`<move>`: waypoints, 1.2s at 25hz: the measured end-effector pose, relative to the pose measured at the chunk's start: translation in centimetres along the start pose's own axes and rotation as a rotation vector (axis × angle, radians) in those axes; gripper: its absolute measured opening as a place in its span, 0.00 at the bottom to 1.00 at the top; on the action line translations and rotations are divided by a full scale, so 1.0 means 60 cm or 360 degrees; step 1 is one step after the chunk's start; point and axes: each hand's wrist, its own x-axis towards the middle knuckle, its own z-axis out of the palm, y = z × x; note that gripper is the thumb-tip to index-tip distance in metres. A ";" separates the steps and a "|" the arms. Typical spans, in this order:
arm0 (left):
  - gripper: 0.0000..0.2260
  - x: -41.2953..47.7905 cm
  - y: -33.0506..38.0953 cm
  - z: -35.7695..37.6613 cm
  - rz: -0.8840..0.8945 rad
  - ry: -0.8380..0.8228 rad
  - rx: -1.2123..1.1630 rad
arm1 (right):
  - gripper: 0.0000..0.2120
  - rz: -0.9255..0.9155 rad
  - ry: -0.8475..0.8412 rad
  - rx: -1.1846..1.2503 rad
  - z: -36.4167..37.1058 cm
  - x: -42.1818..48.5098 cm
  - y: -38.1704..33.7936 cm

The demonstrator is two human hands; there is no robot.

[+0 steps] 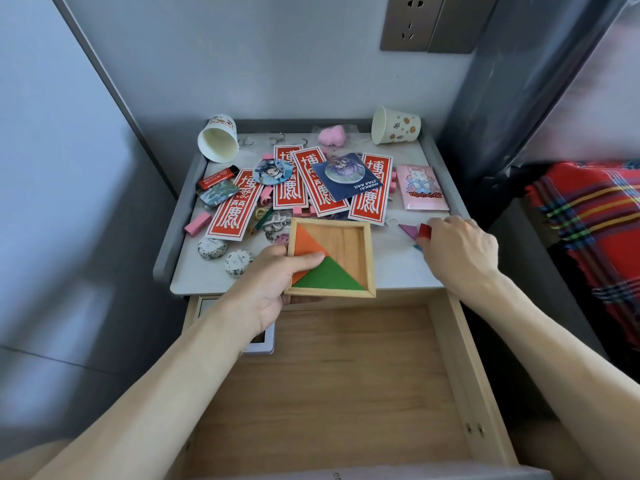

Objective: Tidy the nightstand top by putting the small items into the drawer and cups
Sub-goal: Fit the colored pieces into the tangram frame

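The left hand grips the wooden tangram tray by its near left corner, thumb laid across the top and fingers underneath. It holds the tray over the front edge of the nightstand top, just above the open drawer. An orange triangle and a green triangle already sit in the tray's left and near parts. The far right half is bare wood.

The right hand is down on the right side of the top with its fingers curled. It seems to pinch a small red piece, though the fingertips are mostly hidden behind the hand. A purple triangle lies just beside the red piece, and a teal piece peeks out under the hand.

The loose pieces all lie to the right of the tray, near the right hand and apart from the left, so the right hand is probably the one to carry them leftward into the bare half. Both paper cups, one at the back left and one at the back right, lie tipped on their sides.
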 end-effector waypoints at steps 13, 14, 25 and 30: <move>0.06 -0.002 -0.002 0.002 -0.0020 0.0005 -0.0103 | 0.14 -0.0424 -0.0088 0.0746 0.014 0.001 -0.023; 0.07 -0.001 -0.003 0.001 -0.0026 0.0012 -0.0110 | 0.13 -0.0417 -0.0125 0.0756 0.013 0.008 -0.021; 0.07 0.000 -0.002 0.001 -0.0020 0.0024 -0.0123 | 0.14 -0.0097 -0.0319 0.0827 0.000 0.030 -0.014; 0.07 -0.002 -0.003 0.003 -0.0003 0.0029 -0.0112 | 0.13 -0.0076 -0.0326 0.0727 -0.003 0.028 -0.020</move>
